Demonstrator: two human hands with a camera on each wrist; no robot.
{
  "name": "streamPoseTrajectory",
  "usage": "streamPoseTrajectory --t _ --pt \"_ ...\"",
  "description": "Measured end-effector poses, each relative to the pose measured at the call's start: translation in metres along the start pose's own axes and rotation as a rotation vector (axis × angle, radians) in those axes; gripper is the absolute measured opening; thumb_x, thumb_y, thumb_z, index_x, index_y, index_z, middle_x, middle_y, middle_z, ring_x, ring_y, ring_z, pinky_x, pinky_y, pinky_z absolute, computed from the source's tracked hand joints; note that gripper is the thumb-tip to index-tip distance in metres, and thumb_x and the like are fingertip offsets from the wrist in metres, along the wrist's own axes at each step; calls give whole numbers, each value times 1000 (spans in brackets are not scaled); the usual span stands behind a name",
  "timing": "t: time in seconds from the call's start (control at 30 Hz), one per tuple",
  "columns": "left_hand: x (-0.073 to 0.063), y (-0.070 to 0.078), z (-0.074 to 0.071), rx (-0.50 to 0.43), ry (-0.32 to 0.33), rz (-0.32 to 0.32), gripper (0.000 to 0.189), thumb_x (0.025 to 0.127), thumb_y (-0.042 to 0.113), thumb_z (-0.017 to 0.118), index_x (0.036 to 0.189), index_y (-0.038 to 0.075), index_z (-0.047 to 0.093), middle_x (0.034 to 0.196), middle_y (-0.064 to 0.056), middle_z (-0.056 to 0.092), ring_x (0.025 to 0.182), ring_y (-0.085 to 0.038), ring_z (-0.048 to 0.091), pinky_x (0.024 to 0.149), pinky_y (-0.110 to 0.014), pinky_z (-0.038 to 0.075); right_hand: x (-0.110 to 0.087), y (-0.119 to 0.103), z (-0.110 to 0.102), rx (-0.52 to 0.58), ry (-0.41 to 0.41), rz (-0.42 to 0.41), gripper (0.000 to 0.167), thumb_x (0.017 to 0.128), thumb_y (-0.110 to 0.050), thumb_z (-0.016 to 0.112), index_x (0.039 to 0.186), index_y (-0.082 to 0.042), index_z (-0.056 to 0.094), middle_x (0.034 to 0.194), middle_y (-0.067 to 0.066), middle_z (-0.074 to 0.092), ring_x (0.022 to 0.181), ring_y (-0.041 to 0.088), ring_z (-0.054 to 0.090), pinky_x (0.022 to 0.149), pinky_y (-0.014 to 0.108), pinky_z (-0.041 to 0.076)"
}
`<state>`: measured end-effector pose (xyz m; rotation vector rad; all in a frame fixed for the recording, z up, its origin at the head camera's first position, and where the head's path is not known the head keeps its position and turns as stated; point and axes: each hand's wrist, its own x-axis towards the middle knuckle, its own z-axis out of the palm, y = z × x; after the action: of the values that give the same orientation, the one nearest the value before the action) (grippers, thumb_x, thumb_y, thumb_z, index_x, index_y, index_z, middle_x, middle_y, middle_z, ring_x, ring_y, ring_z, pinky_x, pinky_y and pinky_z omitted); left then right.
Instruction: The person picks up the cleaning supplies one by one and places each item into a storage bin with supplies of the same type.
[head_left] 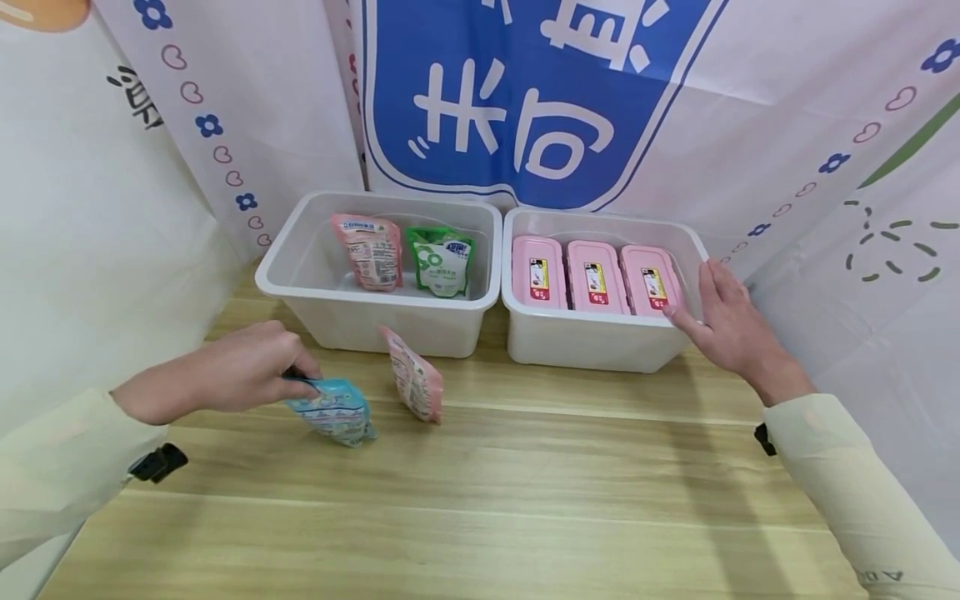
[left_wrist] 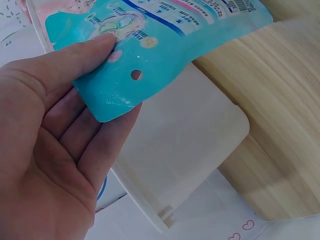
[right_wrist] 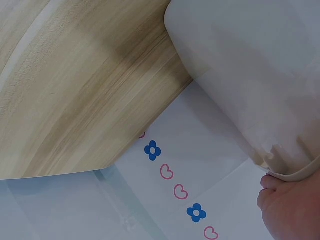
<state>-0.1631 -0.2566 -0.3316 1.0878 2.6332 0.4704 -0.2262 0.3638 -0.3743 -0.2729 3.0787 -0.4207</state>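
Observation:
My left hand (head_left: 251, 367) pinches the top edge of a blue pouch (head_left: 339, 414) between thumb and fingers, low over the table. In the left wrist view, a round hole shows near the end of the blue pouch (left_wrist: 165, 55). Beside it a pink pouch (head_left: 417, 379) stands tilted in front of the left white bin (head_left: 375, 321). That bin holds another pink pouch (head_left: 371, 254) and a green-and-white pouch (head_left: 441, 262). My right hand (head_left: 731, 325) grips the front right corner of the right white bin (head_left: 592, 342), which holds three pink lidded boxes (head_left: 596, 275).
The two bins stand side by side on a wooden table (head_left: 510, 492). Behind them hangs a white cloth with a blue printed panel (head_left: 510, 108). More white cloth closes in the left and right sides. The table's edge shows in the right wrist view.

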Motion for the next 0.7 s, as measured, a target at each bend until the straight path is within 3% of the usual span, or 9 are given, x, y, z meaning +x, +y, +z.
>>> streamPoseTrajectory --t 0.4,0.7 --pt "2 2 -2 -6 -23 -16 8 90 16 84 86 23 83 74 18 73 60 9 54 55 -18 49 0 1 1 -4 -4 3 101 107 -64 38 166 -3 -17 175 20 -21 164 46 -12 126 78 8" --pt "3 4 -6 9 -11 0 14 90 16 84 81 26 80 70 20 68 58 8 49 53 -18 45 1 2 1 -10 3 -12 101 107 -64 37 166 0 -14 175 24 -17 164 48 -9 128 75 7"
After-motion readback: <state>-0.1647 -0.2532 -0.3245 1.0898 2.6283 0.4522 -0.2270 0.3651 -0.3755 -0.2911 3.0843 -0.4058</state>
